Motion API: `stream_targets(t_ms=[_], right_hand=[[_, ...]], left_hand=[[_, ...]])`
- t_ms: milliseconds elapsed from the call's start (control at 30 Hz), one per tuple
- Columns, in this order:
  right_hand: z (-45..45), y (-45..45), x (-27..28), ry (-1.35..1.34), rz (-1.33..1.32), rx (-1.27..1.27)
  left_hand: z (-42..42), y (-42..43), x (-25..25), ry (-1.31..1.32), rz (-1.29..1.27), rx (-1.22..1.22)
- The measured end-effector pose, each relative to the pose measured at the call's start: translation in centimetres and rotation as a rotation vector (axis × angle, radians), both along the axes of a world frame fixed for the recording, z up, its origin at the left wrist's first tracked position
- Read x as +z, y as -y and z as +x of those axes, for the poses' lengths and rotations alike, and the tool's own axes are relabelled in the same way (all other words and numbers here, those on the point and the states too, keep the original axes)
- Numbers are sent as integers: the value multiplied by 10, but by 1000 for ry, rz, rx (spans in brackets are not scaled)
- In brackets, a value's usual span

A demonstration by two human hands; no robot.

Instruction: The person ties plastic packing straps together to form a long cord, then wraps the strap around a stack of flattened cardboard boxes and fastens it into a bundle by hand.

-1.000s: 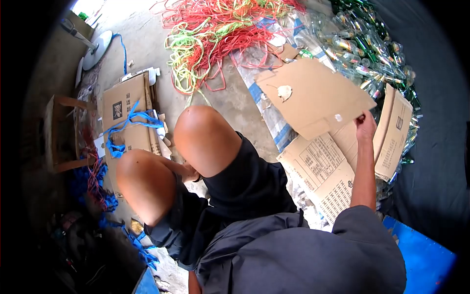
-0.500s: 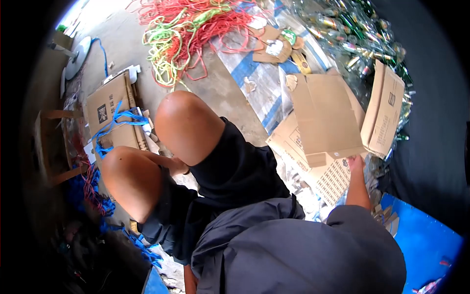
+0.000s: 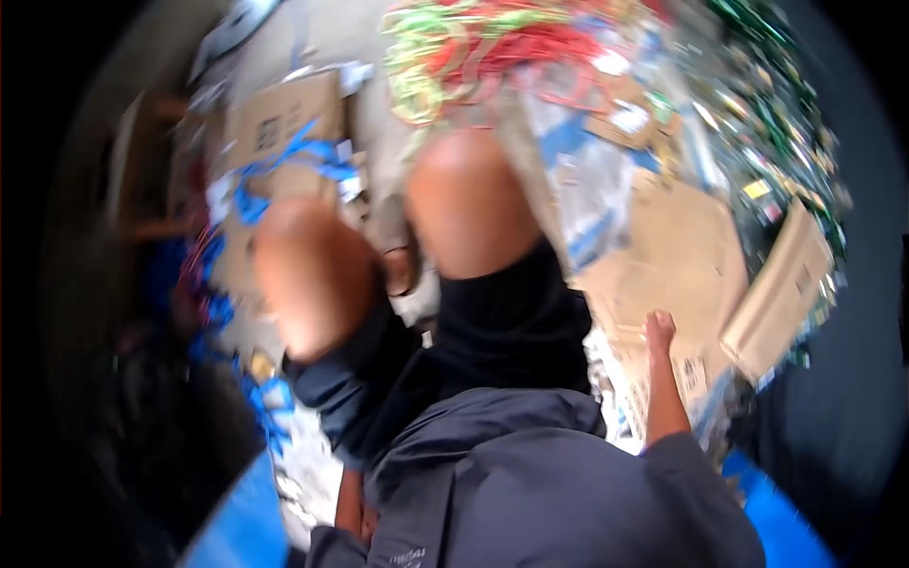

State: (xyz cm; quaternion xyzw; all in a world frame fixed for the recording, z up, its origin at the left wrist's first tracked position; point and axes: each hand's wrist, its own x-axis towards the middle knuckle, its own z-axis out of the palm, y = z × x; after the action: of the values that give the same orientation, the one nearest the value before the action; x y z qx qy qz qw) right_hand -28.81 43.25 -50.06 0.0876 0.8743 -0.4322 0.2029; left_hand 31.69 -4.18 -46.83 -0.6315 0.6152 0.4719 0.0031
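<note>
My right hand (image 3: 659, 331) is over a large flattened cardboard sheet (image 3: 677, 251) at the right, its fingers curled into a loose fist. Blur hides whether it touches the sheet, and nothing shows between the fingers. Under its forearm lies a printed cardboard piece (image 3: 691, 379). Close by on the right, a folded carton (image 3: 781, 293) leans at a slant. My left arm (image 3: 348, 502) shows at the bottom beside my dark shirt, but the left hand is out of sight.
Glass bottles (image 3: 757, 104) are heaped at upper right. Tangled red and green straps (image 3: 511, 52) lie ahead. At left, a stack of flattened cartons (image 3: 284, 123) carries blue strapping (image 3: 303, 156). My bent knees (image 3: 469, 185) stand in the middle, with blue panels (image 3: 237, 521) at the bottom.
My right hand has come off the cardboard's near edge and now hovers or rests over the sheet. That cardboard now lies flatter. The whole view has swung, shifting things rightward with blur.
</note>
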Motion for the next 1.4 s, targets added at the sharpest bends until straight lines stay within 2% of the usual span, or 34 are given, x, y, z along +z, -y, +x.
stream_targets(t_ms=[67, 133, 200, 233, 267, 367, 433, 567, 633, 767, 867, 933, 1067, 1133, 1233, 1333, 1400], right_hand=[[8, 37, -18, 89, -2, 115], [19, 83, -5, 244, 22, 223], [15, 101, -25, 135, -76, 468], [11, 108, -33, 52, -35, 634], [-29, 76, -104, 185, 2, 623], [-15, 121, -42, 124, 112, 724], [-12, 146, -12, 94, 155, 772], [20, 226, 67, -91, 132, 919], [61, 290, 117, -262, 49, 1024], [203, 447, 232, -733, -104, 1188], [300, 546, 289, -1033, -26, 1160], [341, 587, 307, -1133, 83, 1112], [368, 621, 321, -1175, 229, 1069], [378, 631, 328, -1166, 277, 1066], [398, 643, 351, -1003, 238, 1045], [386, 650, 347, -1122, 66, 1256], [385, 658, 344, -1176, -127, 1302]], left_hand=[[11, -14, 2, 13, -56, 6], [29, -29, 1, 29, -108, 24], [43, -42, 0, 49, -207, 24], [47, -46, -2, 73, -261, 20], [51, -48, -2, 99, -338, 3], [56, -46, -5, 14, -262, 202], [55, -41, 20, -169, -59, 464], [60, -16, 21, -1, -1, 453], [75, -12, 2, -66, -5, 567], [101, 10, -20, -10, -40, 592], [133, 26, -55, 116, -145, 484], [126, 49, -35, 246, -191, 382], [142, 78, -53, 269, -301, 314], [147, 95, -60, 296, -259, 309], [152, 114, -68, 300, -276, 308], [158, 133, -83, 265, -325, 320], [160, 144, -95, 233, -271, 402]])
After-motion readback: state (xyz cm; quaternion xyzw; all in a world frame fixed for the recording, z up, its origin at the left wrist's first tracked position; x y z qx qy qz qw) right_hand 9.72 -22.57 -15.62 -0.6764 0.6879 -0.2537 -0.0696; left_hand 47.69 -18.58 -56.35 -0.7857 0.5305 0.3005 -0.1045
